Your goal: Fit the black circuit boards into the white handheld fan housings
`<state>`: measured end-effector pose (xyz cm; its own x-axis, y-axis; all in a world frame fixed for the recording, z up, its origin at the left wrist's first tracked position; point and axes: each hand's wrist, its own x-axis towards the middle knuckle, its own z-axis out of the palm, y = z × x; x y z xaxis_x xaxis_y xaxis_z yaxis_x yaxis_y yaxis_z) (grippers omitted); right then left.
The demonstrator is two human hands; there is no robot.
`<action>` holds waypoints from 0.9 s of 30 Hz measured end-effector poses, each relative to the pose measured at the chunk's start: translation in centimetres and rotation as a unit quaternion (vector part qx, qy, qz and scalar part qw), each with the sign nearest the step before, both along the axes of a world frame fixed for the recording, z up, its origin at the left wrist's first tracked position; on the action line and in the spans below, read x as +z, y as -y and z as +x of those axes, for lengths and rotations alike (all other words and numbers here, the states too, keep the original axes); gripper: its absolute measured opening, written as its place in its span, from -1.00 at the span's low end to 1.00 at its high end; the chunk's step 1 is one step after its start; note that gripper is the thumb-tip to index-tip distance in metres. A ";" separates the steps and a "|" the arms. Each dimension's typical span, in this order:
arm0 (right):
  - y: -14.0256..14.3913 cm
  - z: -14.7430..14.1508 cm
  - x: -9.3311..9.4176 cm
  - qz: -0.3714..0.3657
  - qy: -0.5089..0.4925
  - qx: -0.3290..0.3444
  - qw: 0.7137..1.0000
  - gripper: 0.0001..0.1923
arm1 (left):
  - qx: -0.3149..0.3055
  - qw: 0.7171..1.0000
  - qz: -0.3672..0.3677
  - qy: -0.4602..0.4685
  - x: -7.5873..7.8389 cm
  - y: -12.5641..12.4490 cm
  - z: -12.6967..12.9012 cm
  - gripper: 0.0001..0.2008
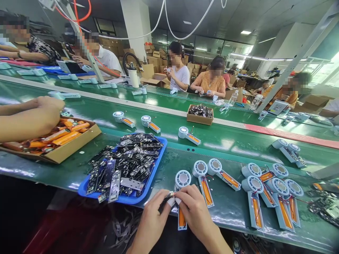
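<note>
My left hand (pixel 153 215) is closed on a small dark circuit board (pixel 166 200), held just above the bench's front edge. The fingertips of my right hand (pixel 194 206) pinch at the board's end, by a small pale connector; what exactly they grip is hidden. Below and between my hands lies a light blue handheld fan housing (pixel 182 179), its handle holding an orange battery (pixel 182 219). Left of my hands, a blue tray (pixel 159 160) is heaped with black circuit boards (pixel 137 155). To the right, several similar fan housings (pixel 255 206) with orange batteries and thin wires lie grouped.
A cardboard box of orange batteries (pixel 71 135) stands at left, with a co-worker's arm (pixel 31 114) over it. Fan housings (pixel 189 135) sit on the green belt (pixel 169 127). Another box of boards (pixel 200 120) stands beyond. Several people sit opposite. Loose boards (pixel 327 206) lie far right.
</note>
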<state>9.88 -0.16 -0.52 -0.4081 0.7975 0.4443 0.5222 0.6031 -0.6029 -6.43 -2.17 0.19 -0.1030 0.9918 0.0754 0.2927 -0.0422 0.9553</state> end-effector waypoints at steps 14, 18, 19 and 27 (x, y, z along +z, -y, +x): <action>-0.5 -0.3 0.8 0.047 0.078 -0.002 0.996 -0.74 | -0.044 0.992 -0.104 -0.047 -0.7 0.7 -0.8 -0.69; -0.8 -0.2 1.7 0.047 0.138 0.009 0.989 -0.78 | -0.038 0.990 -0.062 -0.118 -0.4 0.8 -0.8 -0.67; -0.9 -0.2 1.8 0.047 0.147 0.012 0.988 -0.79 | -0.040 0.989 -0.059 -0.126 -0.3 0.8 -0.9 -0.66; -1.0 -0.7 2.1 0.082 0.213 0.013 0.974 -0.83 | -0.051 0.975 0.015 -0.218 -1.4 0.7 -1.3 -0.67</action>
